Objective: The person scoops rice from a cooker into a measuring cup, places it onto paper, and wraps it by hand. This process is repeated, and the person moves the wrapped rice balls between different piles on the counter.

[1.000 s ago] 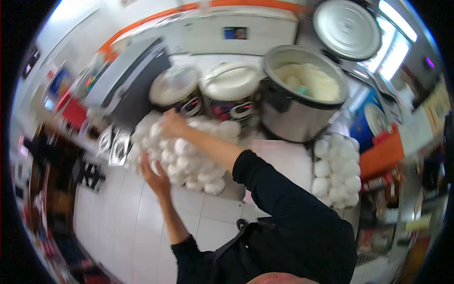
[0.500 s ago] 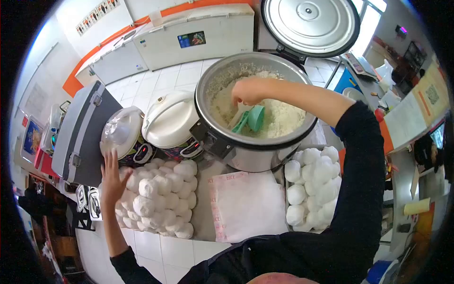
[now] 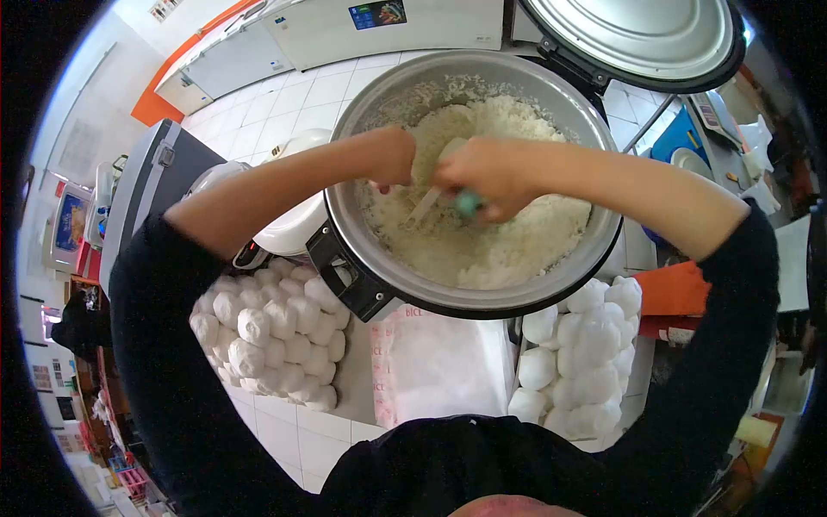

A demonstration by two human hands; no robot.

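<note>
A large metal rice cooker (image 3: 469,303) stands open in front of me, with white rice (image 3: 508,258) inside. Over the rice, my right hand (image 3: 493,179) is closed around a green utensil (image 3: 468,203), blurred by motion. A pale paddle (image 3: 425,207) slants down into the rice beside it; which hand holds it is unclear. My left hand (image 3: 389,157) is closed above the left part of the pot, and anything in it is hidden.
White wrapped balls are piled at left (image 3: 284,332) and in a tray at right (image 3: 581,353). Printed paper sheets (image 3: 448,362) lie between them. The raised lid (image 3: 646,30) is at upper right. A white cooker (image 3: 297,224) and grey box (image 3: 151,198) stand left.
My left hand has moved from the white cooker to above the rice and closed. My right hand has shifted slightly to the right and now grips the green utensil. The view has tilted and moved closer.
</note>
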